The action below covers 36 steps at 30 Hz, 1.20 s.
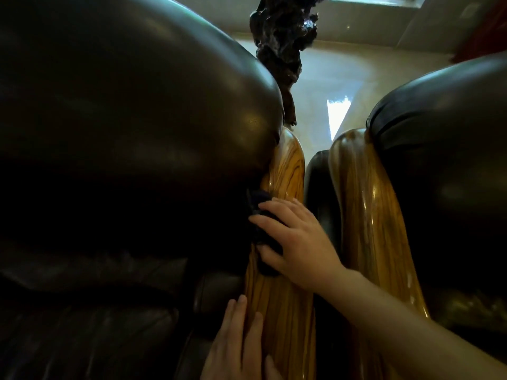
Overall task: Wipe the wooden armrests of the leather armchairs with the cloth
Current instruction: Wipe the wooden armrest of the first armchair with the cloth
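Note:
Two dark leather armchairs stand side by side, the left one (123,119) filling most of the view, the right one (444,149) at the edge. Each has a glossy striped wooden armrest, the left chair's armrest (288,171) and the right chair's armrest (365,204), running next to each other. My right hand (296,239) presses a dark cloth (260,231) flat against the left chair's armrest, where wood meets leather. My left hand (236,341) rests flat on the same armrest nearer to me, fingers together, holding nothing.
A narrow dark gap (319,193) separates the two armrests. A dark gnarled carved piece (282,39) rises beyond the chairs. Pale shiny floor (356,78) with a bright light patch lies behind.

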Motion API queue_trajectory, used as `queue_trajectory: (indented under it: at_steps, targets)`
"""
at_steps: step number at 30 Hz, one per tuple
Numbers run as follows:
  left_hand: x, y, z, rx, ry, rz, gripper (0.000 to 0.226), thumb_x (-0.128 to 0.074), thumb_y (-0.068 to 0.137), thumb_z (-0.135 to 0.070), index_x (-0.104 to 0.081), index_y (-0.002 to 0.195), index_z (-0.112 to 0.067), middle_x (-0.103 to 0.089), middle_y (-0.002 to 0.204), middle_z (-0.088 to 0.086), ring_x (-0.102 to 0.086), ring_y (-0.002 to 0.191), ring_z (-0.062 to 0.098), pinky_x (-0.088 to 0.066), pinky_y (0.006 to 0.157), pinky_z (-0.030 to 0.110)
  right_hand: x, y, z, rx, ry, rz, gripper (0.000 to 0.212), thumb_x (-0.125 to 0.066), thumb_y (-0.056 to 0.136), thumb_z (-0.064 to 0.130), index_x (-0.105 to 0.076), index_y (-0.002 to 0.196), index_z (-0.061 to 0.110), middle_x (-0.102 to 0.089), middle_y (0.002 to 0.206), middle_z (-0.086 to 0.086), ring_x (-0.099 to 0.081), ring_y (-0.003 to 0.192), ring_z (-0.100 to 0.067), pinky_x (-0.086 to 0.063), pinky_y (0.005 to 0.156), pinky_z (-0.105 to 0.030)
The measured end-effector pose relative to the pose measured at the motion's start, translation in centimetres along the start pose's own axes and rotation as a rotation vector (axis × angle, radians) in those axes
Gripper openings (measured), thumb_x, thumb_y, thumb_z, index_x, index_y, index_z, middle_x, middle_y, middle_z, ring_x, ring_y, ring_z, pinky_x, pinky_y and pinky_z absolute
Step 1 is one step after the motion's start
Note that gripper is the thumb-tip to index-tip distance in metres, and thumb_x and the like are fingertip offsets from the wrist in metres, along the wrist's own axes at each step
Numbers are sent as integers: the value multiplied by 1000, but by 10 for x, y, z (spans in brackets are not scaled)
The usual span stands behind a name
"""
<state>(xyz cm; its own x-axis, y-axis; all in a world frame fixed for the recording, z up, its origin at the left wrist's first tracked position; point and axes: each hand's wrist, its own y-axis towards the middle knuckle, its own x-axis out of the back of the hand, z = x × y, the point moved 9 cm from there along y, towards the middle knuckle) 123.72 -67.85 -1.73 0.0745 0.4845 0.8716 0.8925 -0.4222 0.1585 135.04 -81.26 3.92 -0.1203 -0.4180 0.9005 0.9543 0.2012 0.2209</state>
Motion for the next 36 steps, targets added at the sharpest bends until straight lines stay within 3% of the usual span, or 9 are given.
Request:
queue_trajectory:
  at_steps: [2,4,7,13,16,19,23,26,36]
  targets:
    - [0,1,0,-15,14,11,62,-53,65,-39,-51,123,-18,-45,145,11,-43,129,28,-54,82,43,2,18,-13,-11,-56,-68,49,-55,88,43,-53,135,30,-47,146,5,-35,143,-20,-21,120,-51]
    - [1,4,-1,-38,50,35,61,-52,65,-41,-50,121,-17,-44,141,11,-47,127,30,-57,77,44,9,48,-43,-159,-8,-141,51,-59,86,40,-55,135,25,-49,145,1,-39,140,-24,-30,115,-53]
    - [6,4,-4,-6,74,29,59,-51,64,-40,-51,117,-16,-56,136,16,-62,115,36,-60,71,46,18,85,-92,-383,105,-182,52,-64,83,39,-59,130,19,-55,136,-1,-50,123,-25,-45,100,-40]
    - [18,6,-12,-6,63,-42,55,-51,66,-37,-51,116,-15,-61,127,21,-63,111,40,-59,73,47,38,87,-88,-446,64,-238,18,-69,77,26,-65,85,10,-59,93,-3,-54,94,-25,-40,73,-29]
    - [15,4,-10,-13,48,-43,52,-52,70,-36,-52,117,-15,-57,132,18,-62,113,38,-57,76,43,18,29,-19,-158,105,-104,13,-66,82,26,-66,93,20,-62,113,1,-54,112,-15,-49,93,-35]
    - [15,-2,-7,-4,-5,-112,42,-41,83,-36,-54,119,-17,-58,133,16,-62,116,34,-54,78,37,-10,-26,34,132,70,118,33,-57,89,33,-62,121,26,-56,136,5,-43,135,-10,-28,119,-37]
    - [6,-5,-2,13,-21,-29,57,-55,67,-36,-54,121,-17,-54,138,15,-58,120,33,-55,79,40,8,18,-4,11,18,29,41,-62,86,25,-65,126,17,-60,134,-4,-48,131,-22,-36,113,-46]
    - [7,-7,-1,51,-46,0,55,-55,70,-36,-54,122,-18,-52,142,13,-56,124,30,-57,79,41,17,51,-23,-113,-34,-39,39,-66,83,15,-69,122,11,-64,130,-7,-50,129,-29,-41,109,-46]
    - [21,-22,1,113,-107,-55,46,-42,87,-35,-46,130,-20,-36,154,2,-53,125,22,-50,93,40,-15,-62,52,208,6,33,34,-61,89,29,-66,121,18,-62,131,-2,-48,133,-16,-28,119,-43]
